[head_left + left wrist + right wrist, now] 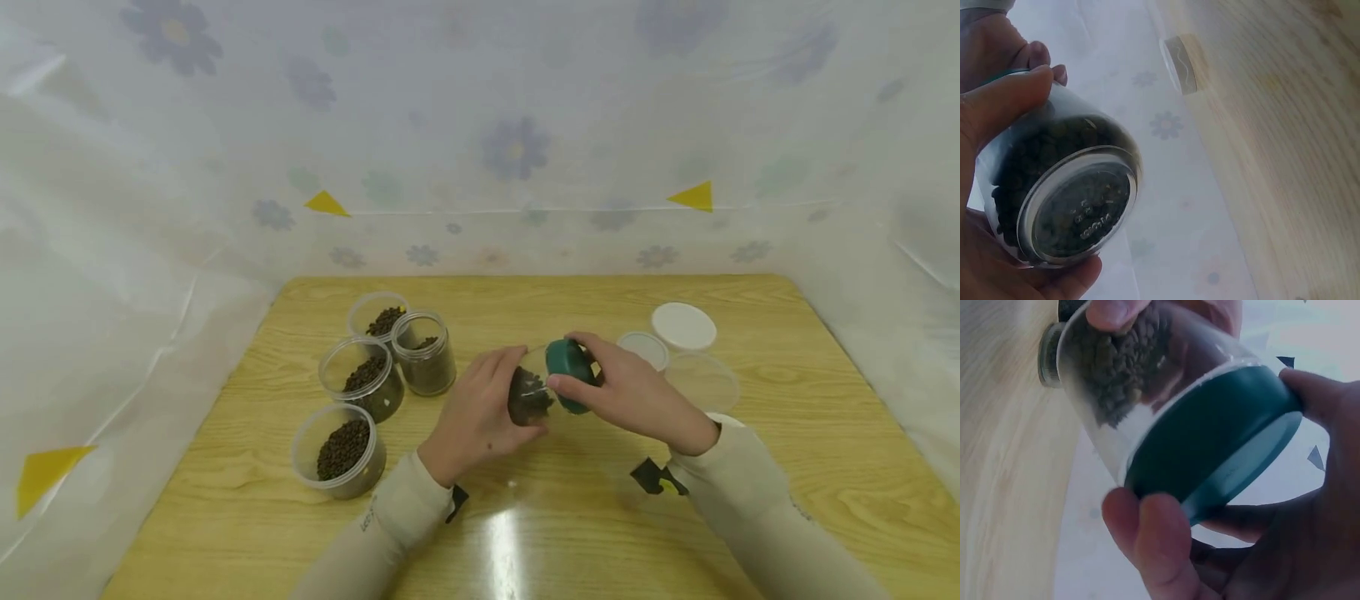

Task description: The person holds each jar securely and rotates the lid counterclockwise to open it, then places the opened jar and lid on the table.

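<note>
My left hand (483,412) grips a clear jar (531,395) tilted on its side, part filled with dark brown pellets (1129,362). The jar's embossed base (1082,212) faces the left wrist camera. On the jar's mouth sits a green lid (1216,434), which my right hand (626,387) holds by its rim, thumb on one side and fingers on the other. Both hands are above the middle of the table, with the jar between them.
Several open clear containers of pellets stand at the left, among them a front tub (375,462) and a taller jar (426,367). At the right lie a white lid (684,325) and clear lids (705,383). A flowered sheet (480,108) surrounds the wooden table (247,392).
</note>
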`<action>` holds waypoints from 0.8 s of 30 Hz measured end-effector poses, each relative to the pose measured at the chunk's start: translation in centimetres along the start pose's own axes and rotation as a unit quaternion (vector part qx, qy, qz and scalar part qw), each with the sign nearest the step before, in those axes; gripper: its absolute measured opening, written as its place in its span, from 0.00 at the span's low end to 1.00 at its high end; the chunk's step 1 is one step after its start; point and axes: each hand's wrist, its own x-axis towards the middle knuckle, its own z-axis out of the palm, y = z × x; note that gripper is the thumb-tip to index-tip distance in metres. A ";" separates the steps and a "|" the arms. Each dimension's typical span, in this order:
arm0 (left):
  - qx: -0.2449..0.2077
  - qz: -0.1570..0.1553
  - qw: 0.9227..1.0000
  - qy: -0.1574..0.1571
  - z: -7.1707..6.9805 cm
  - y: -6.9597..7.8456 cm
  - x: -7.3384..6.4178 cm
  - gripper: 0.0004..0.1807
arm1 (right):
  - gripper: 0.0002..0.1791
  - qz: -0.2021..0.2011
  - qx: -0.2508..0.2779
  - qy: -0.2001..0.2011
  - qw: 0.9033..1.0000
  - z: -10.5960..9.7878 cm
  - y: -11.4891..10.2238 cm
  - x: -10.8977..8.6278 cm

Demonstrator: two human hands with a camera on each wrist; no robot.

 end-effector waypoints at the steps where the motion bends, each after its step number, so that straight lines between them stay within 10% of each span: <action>1: 0.004 -0.002 1.000 0.001 0.0 0.0 0.0 0.51 | 0.45 -0.009 -0.002 0.002 1.000 0.1 0.1 0.0; 11: -0.096 -0.042 0.994 -0.031 -0.6 0.1 -0.4 0.52 | 0.40 -0.195 -0.019 0.022 0.980 -0.2 1.1 -0.4; 24: -0.079 -0.050 0.994 -0.052 -0.9 0.1 -0.3 0.59 | 0.42 -0.213 -0.006 0.038 0.976 -0.1 1.4 -0.3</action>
